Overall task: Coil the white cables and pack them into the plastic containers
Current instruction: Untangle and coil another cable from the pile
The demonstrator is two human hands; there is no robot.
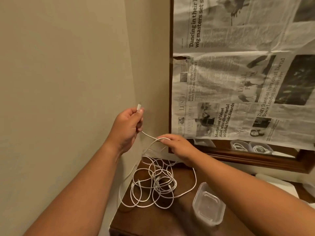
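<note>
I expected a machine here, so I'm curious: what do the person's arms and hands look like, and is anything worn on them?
Two human arms, bare as far as the picture shows: no sleeves in view. The left hand and right hand wear no gloves, and no watch or ring shows.

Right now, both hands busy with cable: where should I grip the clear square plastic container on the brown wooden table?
Probably the rim of the clear square plastic container, pinched over one wall from above: it stands upright, open and empty-looking. Come from its right or near side; the tangled white cables lie close on its left.
</note>
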